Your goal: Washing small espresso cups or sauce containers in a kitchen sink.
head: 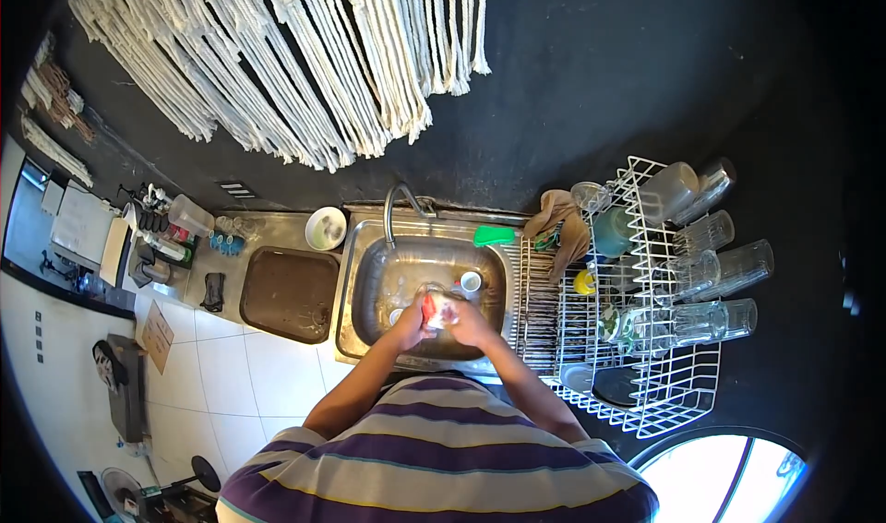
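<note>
My left hand [412,328] and my right hand [472,325] meet over the stainless steel sink basin [377,274]. Between them they grip a small red-and-white object [437,311] with dark patches on it. My fingers partly cover it, and whether it is a cup or a sponge is unclear. A white cup [471,281] sits in the basin just beyond my right hand. Near my left hand lies another small round vessel [396,316], partly hidden. The curved metal faucet [391,212] arches over the basin's far side; no running water is discernible.
A green sponge [494,235] rests on the sink's far right edge. Right of it stands a white wire dish rack [647,412] with glasses and a brown cloth [564,229]. At left are a brown tray [291,295] and a white bowl [325,228]. Rope fringe [332,73] hangs above.
</note>
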A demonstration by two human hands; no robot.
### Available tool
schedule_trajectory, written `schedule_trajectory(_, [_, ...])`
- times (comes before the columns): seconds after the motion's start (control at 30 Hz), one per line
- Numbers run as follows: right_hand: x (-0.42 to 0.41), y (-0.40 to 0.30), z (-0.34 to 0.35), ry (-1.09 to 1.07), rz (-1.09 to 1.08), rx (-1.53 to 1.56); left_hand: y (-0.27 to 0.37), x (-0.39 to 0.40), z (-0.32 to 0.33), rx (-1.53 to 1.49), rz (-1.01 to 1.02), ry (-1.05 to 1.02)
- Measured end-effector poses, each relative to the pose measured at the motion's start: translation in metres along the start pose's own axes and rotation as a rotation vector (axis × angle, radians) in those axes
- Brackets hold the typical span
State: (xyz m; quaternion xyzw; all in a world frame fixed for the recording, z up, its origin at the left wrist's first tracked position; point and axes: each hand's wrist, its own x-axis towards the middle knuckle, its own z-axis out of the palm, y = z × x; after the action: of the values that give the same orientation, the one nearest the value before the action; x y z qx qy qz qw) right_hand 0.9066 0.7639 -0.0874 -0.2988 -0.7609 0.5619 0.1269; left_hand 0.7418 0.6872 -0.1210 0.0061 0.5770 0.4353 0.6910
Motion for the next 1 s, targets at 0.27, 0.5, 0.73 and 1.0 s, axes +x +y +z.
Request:
schedule_trajectory(0.27, [0.008, 0.029, 0.032, 0.074, 0.049, 0.264, 0.017, -0.019, -0.025, 0.488, 0.660, -0.162])
schedule_trajectory(0.5, [0.019, -0.019, 0.050, 0.122, 0.001, 0.253, 0.040, -0.029, -0.073, -0.120, 0.192, -0.656])
schedule_trajectory(0.73, [0.035, -0.001, 0.106, 0.148, -0.001, -0.115, 0.059, -0.025, -0.104, 0.325, 0.352, -0.293])
schedule_trajectory(1.0, [0.057, -0.061, 0.104, -0.070, 0.195, 0.880, 0.096, -0.046, -0.142, 0.549, 0.548, -0.592])
